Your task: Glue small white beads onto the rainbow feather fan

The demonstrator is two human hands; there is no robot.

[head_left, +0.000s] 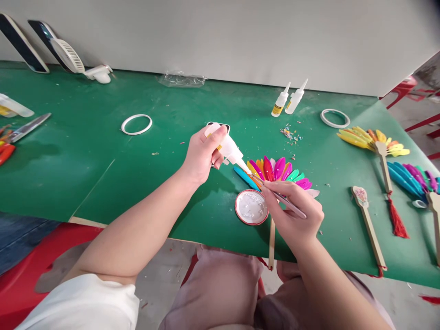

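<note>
My left hand [202,153] is closed around a white glue bottle [228,147], tilted so its nozzle points down to the right. In my right hand [295,208] is a pair of tweezers [287,204], their tips close to the nozzle. Beneath both tips lies a feather fan [280,168] of many colours with small white dots on its feathers. Its wooden handle [272,243] reaches past the table's front edge, and my right hand hides its middle. Left of the handle sits a shallow red-rimmed lid [251,217] with tiny white beads in it.
Two more glue bottles [280,101] stand at the back, near scattered bits [291,134]. White tape rolls [136,132] lie on the green table [103,101]. Other feather fans [360,140] and a bare fan handle [369,229] are at right, scissors [29,128] at left. A phone-like object [225,126] lies behind my left hand.
</note>
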